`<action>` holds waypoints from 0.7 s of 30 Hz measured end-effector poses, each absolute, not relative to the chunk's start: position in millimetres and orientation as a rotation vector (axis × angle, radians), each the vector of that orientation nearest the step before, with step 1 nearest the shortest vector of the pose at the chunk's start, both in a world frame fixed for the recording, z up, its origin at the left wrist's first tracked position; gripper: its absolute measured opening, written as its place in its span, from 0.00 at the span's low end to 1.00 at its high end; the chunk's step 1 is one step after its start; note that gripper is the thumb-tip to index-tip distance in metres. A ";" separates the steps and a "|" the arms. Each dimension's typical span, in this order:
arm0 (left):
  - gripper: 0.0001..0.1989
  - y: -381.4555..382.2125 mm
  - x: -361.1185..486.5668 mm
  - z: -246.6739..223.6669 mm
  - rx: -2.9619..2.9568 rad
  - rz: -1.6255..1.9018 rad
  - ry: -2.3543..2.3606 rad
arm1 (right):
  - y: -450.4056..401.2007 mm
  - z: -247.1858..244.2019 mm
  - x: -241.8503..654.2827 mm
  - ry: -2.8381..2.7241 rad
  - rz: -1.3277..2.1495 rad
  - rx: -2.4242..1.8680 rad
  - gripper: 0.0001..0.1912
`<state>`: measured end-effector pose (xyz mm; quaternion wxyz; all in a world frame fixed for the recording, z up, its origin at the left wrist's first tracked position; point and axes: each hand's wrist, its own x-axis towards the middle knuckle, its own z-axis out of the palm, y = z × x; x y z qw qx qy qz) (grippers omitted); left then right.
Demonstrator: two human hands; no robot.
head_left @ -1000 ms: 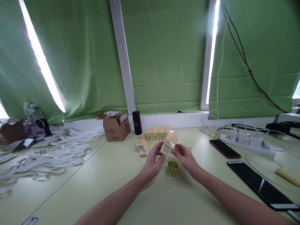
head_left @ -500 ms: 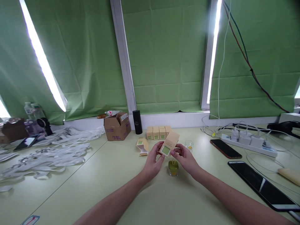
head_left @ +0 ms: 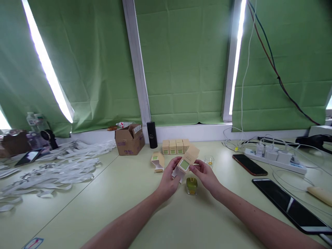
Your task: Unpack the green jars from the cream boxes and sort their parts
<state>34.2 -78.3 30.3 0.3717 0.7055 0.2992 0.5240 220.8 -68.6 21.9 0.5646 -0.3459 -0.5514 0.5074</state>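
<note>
Between my two hands is a flat kraft cardboard box (head_left: 190, 155) with a green-filled window, tilted, its white inner flap showing at the lower end. My left hand (head_left: 169, 178) grips its left side and the flap. My right hand (head_left: 206, 175) pinches its right edge with thumb and fingers. Just below, on the table, stands a small glass jar (head_left: 192, 186) with green contents. Behind my right hand sits a clear, empty-looking glass cup (head_left: 209, 161) with a yellow spot. An opened kraft box (head_left: 157, 162) rests to the left, near several closed small kraft boxes (head_left: 175, 147) in a row.
A brown carton (head_left: 129, 141) and a black cylinder (head_left: 151, 135) stand at the back. White straps (head_left: 57, 169) are heaped on the left. To the right lie a phone (head_left: 249, 164), a tablet (head_left: 290, 204) and a power strip (head_left: 275, 160) with cables.
The lower end of the kraft box has come open, with its white inner flap now visible by my left hand. Both hands have barely shifted, and the glass jar stays put.
</note>
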 end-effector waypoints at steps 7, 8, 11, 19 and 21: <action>0.29 -83.0 35.0 33.4 1.922 1.352 0.888 | -73.6 28.7 222.1 -1.252 1.228 -0.827 0.34; 0.28 -83.3 35.1 34.1 1.965 1.363 0.928 | -73.7 28.8 222.2 -1.247 1.232 -0.830 0.34; 0.24 -83.0 34.9 34.8 2.072 1.404 1.042 | -74.1 29.0 222.2 -1.224 1.247 -0.830 0.34; 0.19 -78.9 30.1 25.0 2.254 1.419 1.046 | -77.6 35.0 223.5 -1.200 1.189 -0.887 0.32; 0.19 -78.6 29.0 23.3 2.293 1.434 1.066 | -77.9 35.8 224.3 -1.213 1.164 -0.913 0.32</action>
